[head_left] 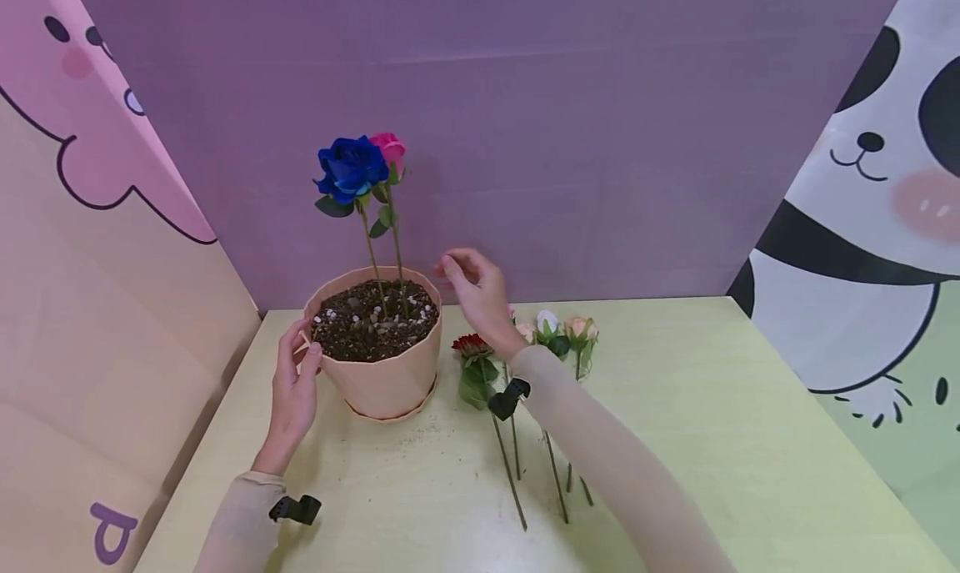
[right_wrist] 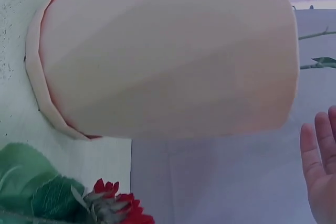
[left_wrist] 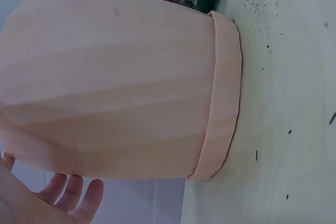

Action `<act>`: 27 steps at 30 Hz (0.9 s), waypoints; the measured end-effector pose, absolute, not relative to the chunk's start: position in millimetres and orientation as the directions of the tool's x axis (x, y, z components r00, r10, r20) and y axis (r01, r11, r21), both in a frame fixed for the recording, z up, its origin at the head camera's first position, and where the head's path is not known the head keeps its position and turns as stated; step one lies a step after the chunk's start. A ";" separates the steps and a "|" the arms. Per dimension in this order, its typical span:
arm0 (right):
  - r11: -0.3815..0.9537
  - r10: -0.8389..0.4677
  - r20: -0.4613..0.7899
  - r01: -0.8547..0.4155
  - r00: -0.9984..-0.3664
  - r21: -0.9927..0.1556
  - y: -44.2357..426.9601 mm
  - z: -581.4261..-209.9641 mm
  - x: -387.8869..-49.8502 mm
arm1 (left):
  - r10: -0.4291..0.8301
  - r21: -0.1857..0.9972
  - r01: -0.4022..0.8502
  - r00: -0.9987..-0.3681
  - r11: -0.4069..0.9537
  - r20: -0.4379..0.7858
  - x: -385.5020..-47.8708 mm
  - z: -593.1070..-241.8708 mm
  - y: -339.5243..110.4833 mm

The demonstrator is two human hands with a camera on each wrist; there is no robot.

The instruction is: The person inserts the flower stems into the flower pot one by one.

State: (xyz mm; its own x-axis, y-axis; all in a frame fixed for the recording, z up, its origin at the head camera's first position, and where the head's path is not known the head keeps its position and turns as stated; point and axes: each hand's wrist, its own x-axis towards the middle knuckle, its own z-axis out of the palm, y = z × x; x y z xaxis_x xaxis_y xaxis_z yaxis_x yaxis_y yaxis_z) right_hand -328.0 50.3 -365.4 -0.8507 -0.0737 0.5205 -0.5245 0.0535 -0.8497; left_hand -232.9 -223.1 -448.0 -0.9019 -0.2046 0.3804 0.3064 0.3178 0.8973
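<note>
A peach flower pot (head_left: 386, 381) filled with dark soil (head_left: 352, 331) stands on the table. A blue rose (head_left: 351, 170) and a pink rose (head_left: 389, 149) rise upright from the soil. My left hand (head_left: 295, 385) rests against the pot's left side near the rim, thumb toward the front. In the left wrist view, the fingers (left_wrist: 84, 200) touch the pot's outer wall, loosely extended. Just off the right rim, my right hand (head_left: 480, 294) hovers with relaxed fingers and nothing held. The right wrist view shows its fingers (right_wrist: 313, 150) apart from the pot.
Right of the pot lie several loose stemmed flowers, among them a red one (head_left: 471, 346), a white one (head_left: 547, 320) and a peach one (head_left: 581, 329). My right forearm passes over them. Soil crumbs (head_left: 427, 431) dot the table (head_left: 690, 423). A purple backdrop (head_left: 585, 139) stands behind.
</note>
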 end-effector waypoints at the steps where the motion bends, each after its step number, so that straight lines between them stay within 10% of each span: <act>1: 0.056 -0.074 0.515 -0.520 -0.854 -0.853 52.6 -365.6 -327.5 | -0.205 0.897 0.306 -0.902 0.319 0.381 -232.9 -448.3 -223.2; 27: 0.106 -0.017 0.405 -0.404 -0.914 -0.908 132.4 -401.5 -322.0 | -0.195 0.899 0.314 -0.903 0.306 0.382 -234.5 -448.9 -223.9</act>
State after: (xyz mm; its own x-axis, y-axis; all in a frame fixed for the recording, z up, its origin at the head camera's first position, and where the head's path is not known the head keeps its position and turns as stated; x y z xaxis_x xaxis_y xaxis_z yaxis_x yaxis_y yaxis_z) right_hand -322.0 132.4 -401.5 -0.9142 -0.0168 0.4050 -0.4044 0.1057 -0.9084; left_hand -234.5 -223.9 -448.9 -0.9034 -0.1950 0.3818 0.3137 0.3063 0.8988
